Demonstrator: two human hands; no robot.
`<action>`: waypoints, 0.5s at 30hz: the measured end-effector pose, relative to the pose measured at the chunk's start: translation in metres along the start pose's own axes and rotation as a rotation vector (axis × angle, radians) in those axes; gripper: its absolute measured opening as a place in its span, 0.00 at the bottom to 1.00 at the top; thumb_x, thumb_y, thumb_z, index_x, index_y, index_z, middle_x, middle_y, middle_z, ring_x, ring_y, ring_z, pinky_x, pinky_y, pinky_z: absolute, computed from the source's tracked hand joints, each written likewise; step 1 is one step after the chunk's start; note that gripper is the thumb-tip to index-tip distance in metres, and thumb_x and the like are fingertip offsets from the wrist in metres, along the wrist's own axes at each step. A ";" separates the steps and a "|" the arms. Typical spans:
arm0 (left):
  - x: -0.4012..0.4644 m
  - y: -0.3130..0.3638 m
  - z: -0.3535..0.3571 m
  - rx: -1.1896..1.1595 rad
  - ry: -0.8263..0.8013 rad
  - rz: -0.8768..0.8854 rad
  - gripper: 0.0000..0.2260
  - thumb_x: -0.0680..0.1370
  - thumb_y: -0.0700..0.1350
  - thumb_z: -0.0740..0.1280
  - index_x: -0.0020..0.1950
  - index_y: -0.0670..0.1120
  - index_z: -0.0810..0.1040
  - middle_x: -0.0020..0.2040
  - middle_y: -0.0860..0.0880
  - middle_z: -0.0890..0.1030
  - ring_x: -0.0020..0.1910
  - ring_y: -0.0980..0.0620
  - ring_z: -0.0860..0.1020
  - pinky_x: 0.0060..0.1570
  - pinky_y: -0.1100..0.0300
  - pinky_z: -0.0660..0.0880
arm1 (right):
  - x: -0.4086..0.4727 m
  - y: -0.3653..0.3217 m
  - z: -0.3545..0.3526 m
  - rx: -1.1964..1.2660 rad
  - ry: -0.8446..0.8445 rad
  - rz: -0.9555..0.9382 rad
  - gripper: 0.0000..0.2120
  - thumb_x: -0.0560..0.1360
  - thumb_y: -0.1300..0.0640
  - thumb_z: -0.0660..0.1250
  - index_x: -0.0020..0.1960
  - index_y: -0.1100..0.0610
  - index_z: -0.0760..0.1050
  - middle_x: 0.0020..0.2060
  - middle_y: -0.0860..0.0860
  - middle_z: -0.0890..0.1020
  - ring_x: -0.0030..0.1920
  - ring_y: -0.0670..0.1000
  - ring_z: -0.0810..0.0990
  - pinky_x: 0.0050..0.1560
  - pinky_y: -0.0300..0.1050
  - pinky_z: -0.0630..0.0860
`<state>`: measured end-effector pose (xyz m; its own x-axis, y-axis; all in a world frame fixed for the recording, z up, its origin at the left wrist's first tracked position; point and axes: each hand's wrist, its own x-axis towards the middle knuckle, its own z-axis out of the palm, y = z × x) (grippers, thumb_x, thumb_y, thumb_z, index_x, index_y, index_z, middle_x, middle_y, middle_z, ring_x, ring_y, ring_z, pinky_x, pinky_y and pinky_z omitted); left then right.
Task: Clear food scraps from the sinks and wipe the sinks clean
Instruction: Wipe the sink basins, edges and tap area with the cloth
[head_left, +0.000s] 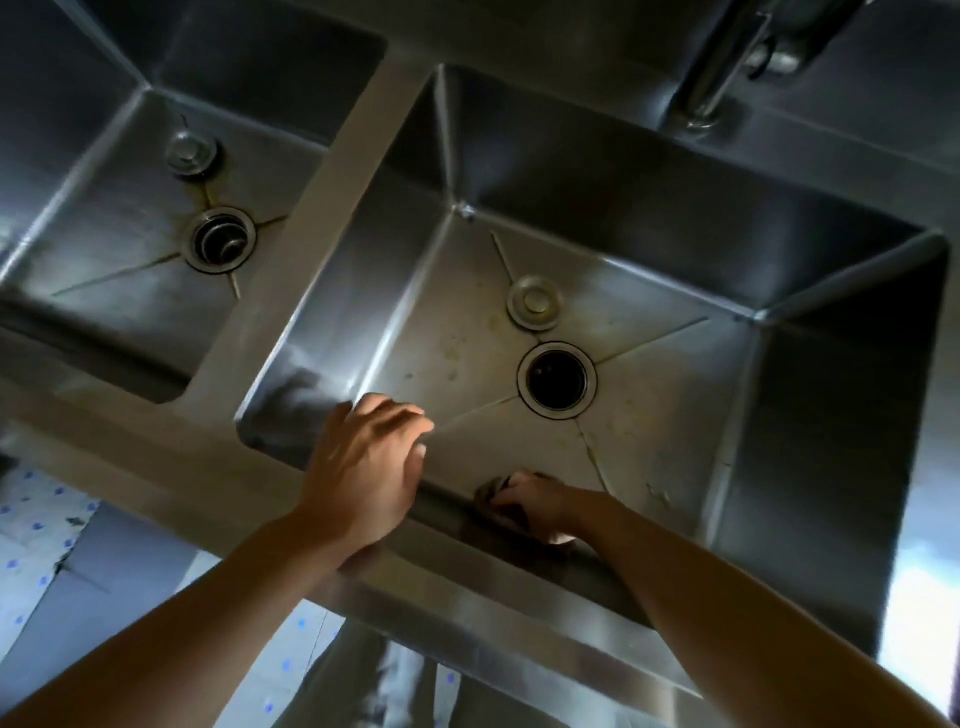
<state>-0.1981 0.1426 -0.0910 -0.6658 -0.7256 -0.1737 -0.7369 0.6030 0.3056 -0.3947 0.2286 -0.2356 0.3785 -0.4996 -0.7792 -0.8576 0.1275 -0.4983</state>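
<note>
Rag (493, 491) bunched under right hand (540, 506) against sink (810, 415) wall.

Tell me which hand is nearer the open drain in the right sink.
Left, narrowly. The left hand hovers over the front rim, fingers reaching toward the open drain. The right hand holds a dark scrubber low against the front wall.

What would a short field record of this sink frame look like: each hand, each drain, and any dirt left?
left hand: over the near rim, fingers loosely curled, holds nothing
right hand: low in the right sink, grips a dark cloth against the near wall
right drain: open; stopper lies behind it
left drain: holds a strainer, in the left sink
dirt: yellowish stains on the right sink floor
</note>
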 end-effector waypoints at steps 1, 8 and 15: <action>0.002 0.000 0.000 0.004 -0.015 0.007 0.16 0.74 0.47 0.56 0.49 0.45 0.82 0.48 0.49 0.82 0.49 0.43 0.79 0.50 0.48 0.74 | -0.005 0.005 0.002 -0.002 -0.011 0.009 0.21 0.79 0.63 0.60 0.70 0.52 0.68 0.67 0.56 0.66 0.64 0.59 0.68 0.66 0.52 0.66; 0.011 0.033 0.002 0.030 -0.104 -0.073 0.07 0.74 0.44 0.68 0.50 0.48 0.82 0.47 0.49 0.83 0.51 0.45 0.77 0.54 0.50 0.70 | -0.040 0.033 0.012 0.055 -0.051 0.054 0.21 0.78 0.66 0.60 0.68 0.53 0.72 0.65 0.56 0.69 0.62 0.59 0.70 0.65 0.53 0.69; 0.019 0.100 0.043 0.042 -0.297 0.074 0.11 0.80 0.54 0.55 0.56 0.54 0.75 0.54 0.57 0.78 0.60 0.54 0.70 0.61 0.54 0.58 | -0.084 0.064 0.022 0.216 -0.067 0.200 0.20 0.77 0.70 0.59 0.66 0.58 0.75 0.63 0.56 0.76 0.59 0.56 0.75 0.60 0.46 0.71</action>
<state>-0.2896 0.2034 -0.1039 -0.7185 -0.5543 -0.4201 -0.6851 0.6684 0.2897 -0.4737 0.2976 -0.2101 0.2380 -0.3894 -0.8898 -0.8263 0.4002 -0.3962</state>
